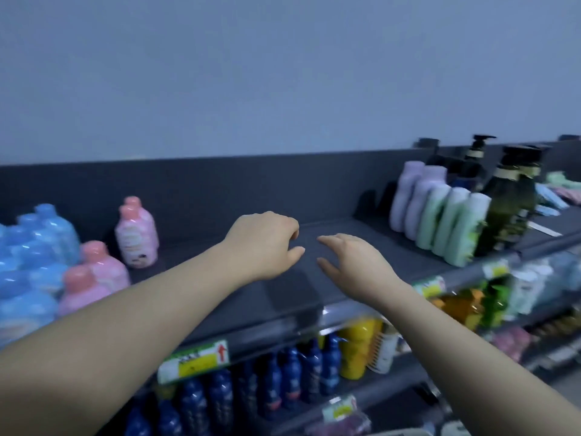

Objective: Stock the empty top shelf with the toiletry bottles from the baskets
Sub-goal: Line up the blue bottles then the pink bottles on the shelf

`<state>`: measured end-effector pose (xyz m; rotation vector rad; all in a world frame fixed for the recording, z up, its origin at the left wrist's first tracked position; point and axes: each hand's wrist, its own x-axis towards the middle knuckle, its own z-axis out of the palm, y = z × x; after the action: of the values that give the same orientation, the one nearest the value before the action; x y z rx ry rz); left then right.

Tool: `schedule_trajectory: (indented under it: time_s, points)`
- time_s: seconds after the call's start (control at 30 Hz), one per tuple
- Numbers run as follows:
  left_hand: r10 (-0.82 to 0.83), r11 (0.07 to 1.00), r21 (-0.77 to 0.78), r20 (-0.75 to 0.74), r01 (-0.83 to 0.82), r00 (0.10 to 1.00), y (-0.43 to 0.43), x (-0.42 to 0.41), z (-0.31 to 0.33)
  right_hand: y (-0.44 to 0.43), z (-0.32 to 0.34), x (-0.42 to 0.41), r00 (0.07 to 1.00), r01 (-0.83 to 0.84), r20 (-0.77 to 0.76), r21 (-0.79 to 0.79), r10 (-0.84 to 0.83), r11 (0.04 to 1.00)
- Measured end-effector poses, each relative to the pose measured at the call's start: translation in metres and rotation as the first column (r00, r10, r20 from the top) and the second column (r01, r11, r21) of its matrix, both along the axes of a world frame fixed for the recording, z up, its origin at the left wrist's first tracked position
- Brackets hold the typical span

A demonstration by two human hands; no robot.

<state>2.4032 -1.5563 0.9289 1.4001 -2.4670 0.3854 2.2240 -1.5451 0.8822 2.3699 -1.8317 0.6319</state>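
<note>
- Pale blue-grey wall (283,73) fills the upper half of the frame. Below it, a dark grey top shelf (220,297) with a low back panel runs across the middle.
- Left hand (267,243) hangs over the bare centre of that shelf, knuckles up. Its fingers are loosely curled under, its thumb points toward the other hand, and it holds nothing.
- Right hand (355,262) is just beside it, palm down and also empty, with its fingers relaxed and slightly spread. The two hands are close but apart. Whether either touches the shelf surface cannot be told.
- Both bare forearms reach in from the lower corners of the frame.
- Left of the hands, pink bottles (136,234) stand upright on the top shelf. One stands near the back panel and two more nearer the front edge.
- Further left, blue bottles (34,247) are packed together at the left edge of the frame.
- Right of the hands, lilac bottles (408,199) and pale green bottles (452,225) stand in a row running from back to front.
- Dark olive pump bottles (509,209) stand just beyond them, toward the right edge.
- Below the front edge, a lower shelf (393,388) holds navy bottles (292,379) and yellow bottles (358,350).
- On the top shelf's front rail there is a green and yellow price label (195,360) with a red arrow.
</note>
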Motion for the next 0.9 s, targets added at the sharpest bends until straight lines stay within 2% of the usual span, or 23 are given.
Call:
schedule_trajectory:
  time_s: [0.27, 0.4, 0.6, 0.67, 0.83, 0.9]
  points:
    - [-0.21, 0.971, 0.106, -0.052, 0.214, 0.976, 0.053, -0.152, -0.094, 0.083, -0.075, -0.149, 0.984, 0.177, 0.003, 0.141, -0.179, 0.974]
    - [-0.278, 0.926, 0.256, -0.032, 0.276, 0.96, 0.067, -0.202, -0.161, 0.112, -0.135, -0.197, 0.964, 0.256, 0.009, 0.259, -0.267, 0.931]
    - [-0.182, 0.815, 0.562, 0.013, 0.144, 0.983, 0.065, -0.238, -0.283, 0.132, -0.239, -0.231, 0.933, 0.293, 0.027, 0.522, -0.359, 0.801]
    - [-0.142, 0.753, 0.655, 0.064, 0.066, 0.988, 0.062, -0.243, -0.328, 0.134, -0.279, -0.235, 0.92, 0.26, 0.09, 0.593, -0.383, 0.763]
    - [-0.033, 0.569, 0.822, 0.061, -0.031, 0.998, 0.053, -0.256, -0.441, 0.129, -0.384, -0.246, 0.878, 0.271, 0.136, 0.649, -0.459, 0.711]
    - [0.002, 0.492, 0.867, 0.089, -0.079, 0.996, 0.048, -0.265, -0.477, 0.124, -0.425, -0.249, 0.874, 0.289, 0.11, 0.666, -0.474, 0.688]
